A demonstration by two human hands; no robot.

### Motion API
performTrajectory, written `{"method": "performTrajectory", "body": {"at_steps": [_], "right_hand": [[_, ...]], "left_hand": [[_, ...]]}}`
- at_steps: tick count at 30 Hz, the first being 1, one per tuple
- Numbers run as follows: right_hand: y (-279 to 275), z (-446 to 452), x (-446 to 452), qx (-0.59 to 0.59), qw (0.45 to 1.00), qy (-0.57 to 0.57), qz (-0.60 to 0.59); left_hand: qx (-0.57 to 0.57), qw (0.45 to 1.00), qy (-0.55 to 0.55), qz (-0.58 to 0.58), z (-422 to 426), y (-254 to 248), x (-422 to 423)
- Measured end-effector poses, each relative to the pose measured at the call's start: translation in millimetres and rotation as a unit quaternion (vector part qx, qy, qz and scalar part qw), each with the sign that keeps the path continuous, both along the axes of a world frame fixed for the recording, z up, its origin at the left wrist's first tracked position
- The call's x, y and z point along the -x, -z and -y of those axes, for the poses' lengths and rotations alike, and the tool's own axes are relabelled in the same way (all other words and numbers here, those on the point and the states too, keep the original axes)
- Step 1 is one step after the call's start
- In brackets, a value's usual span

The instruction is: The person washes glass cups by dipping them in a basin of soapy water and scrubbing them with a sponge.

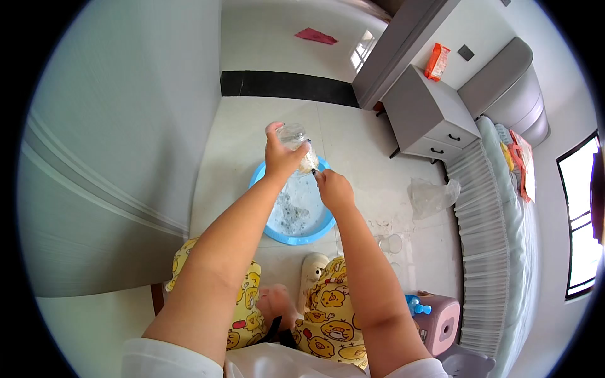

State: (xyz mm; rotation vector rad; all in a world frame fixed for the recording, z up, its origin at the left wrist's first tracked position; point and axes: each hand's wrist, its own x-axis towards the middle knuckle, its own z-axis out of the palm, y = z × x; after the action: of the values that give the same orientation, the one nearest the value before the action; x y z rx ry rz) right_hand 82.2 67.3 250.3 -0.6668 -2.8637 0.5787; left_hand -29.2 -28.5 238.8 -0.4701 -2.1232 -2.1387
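Note:
My left hand (283,154) is wrapped round a clear jar (291,133), tilted above the far rim of a blue basin (294,240). Inside the basin is cloudy water with grey-white suds (291,213). My right hand (334,189) is closed close to the jar's lower end, where a small dark piece shows at the fingertips. A pale, yellowish patch (307,165) shows at that end of the jar; whether it is inside the jar or a separate tool I cannot tell.
Another clear jar (391,243) stands on the wet floor to the right, with a clear plastic bag (433,196) beyond it. A pink stool (439,326) carries a blue bottle (416,305). A grey nightstand (441,123) and a bed (485,252) line the right side.

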Motion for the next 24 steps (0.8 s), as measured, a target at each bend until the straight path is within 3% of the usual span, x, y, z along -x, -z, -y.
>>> {"method": "performTrajectory", "body": {"at_steps": [8, 10, 11, 13, 14, 16, 18, 21, 24], "right_hand": [[1, -1, -3, 0.036, 0.996, 0.033, -0.069], [0, -3, -4, 0.029, 0.988, -0.015, -0.154], [0, -2, -3, 0.029, 0.987, -0.015, -0.154], [-1, 2, -1, -0.037, 0.993, -0.026, -0.106], [-3, 6, 1, -0.037, 0.993, -0.026, -0.106], [-16, 26, 6, -0.037, 0.998, -0.013, 0.053], [-22, 42, 6, -0.058, 0.995, -0.059, 0.056], [-28, 46, 5, -0.046, 0.994, -0.077, 0.055], [-27, 41, 9, -0.027, 0.997, -0.076, 0.01]], "left_hand": [[-0.025, 1.0, -0.017, -0.008, -9, 7, -2], [-0.198, 0.961, -0.042, 0.187, -16, 15, 4], [-0.198, 0.961, -0.042, 0.187, -14, 20, 9], [-0.394, 0.856, 0.038, 0.333, -4, 33, 22], [-0.423, 0.823, -0.013, 0.38, -7, 39, 26], [-0.442, 0.802, 0.007, 0.401, -3, 52, 32], [-0.461, 0.781, 0.028, 0.421, 1, 56, 33], [-0.369, 0.784, 0.137, 0.48, 7, 48, 31], [-0.355, 0.777, 0.144, 0.499, 5, 34, 17]]}}
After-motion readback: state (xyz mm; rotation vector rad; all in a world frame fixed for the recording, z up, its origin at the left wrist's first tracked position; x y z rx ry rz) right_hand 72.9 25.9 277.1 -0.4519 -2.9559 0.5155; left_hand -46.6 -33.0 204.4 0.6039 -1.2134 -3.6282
